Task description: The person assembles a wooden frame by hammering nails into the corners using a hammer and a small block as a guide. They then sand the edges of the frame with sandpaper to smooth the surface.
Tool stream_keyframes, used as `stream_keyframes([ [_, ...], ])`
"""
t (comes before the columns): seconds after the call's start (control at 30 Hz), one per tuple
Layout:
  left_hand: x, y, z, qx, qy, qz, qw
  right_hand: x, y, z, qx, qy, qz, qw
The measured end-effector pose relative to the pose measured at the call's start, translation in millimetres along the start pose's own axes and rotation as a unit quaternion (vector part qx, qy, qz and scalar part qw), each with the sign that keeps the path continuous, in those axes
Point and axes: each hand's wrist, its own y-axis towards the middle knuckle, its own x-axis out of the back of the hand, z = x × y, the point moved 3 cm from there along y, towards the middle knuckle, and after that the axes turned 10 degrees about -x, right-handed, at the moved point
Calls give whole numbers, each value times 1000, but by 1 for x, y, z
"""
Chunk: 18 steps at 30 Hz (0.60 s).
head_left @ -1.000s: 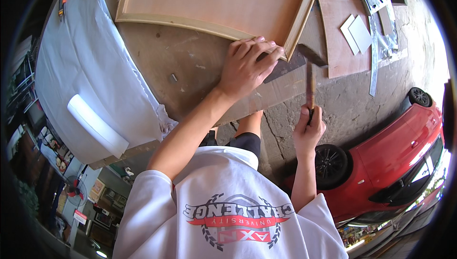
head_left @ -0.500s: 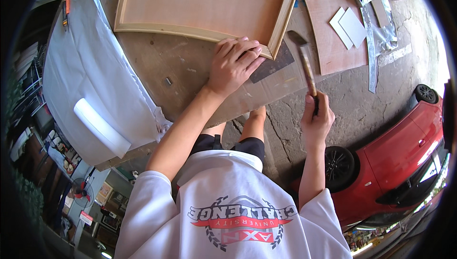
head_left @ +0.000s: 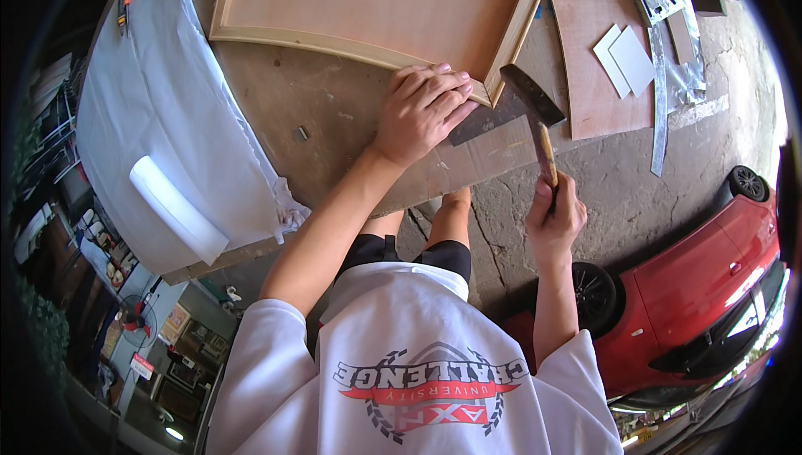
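A wooden frame with a plywood panel [head_left: 376,4] lies flat on a worn workbench [head_left: 334,129]. My left hand [head_left: 422,108] presses palm down on the frame's near corner, fingers spread over the rail. My right hand [head_left: 554,219] grips the wooden handle of a hammer [head_left: 535,112], whose dark metal head hovers just beside that corner, close to my left fingertips. A dark flat piece [head_left: 484,121] sticks out from under the corner.
A white sheet [head_left: 159,121] drapes over the bench's left end. A plywood board [head_left: 589,54], white cut pieces [head_left: 625,58] and metal strips [head_left: 660,79] lie on the concrete floor to the right. A red car [head_left: 693,288] stands at lower right.
The hammer has swung from upright beside the bench to a tilt, its head now close against the frame corner. My left hand stays on the corner.
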Motion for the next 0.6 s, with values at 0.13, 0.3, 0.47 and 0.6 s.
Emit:
stream_keyframes([
  [0.13,2,1,-1,4,-7,-2,1000,1,-2,-6,-19,-5,13,1000],
  [0.3,8,9,6,17,36,53,998,8,3,-27,-74,20,-61,995],
  [0.47,30,36,18,-133,77,154,976,7,24,-52,-82,-39,-181,979],
  [0.6,80,83,17,-197,63,58,977,7,42,-59,-66,-54,-170,982],
])
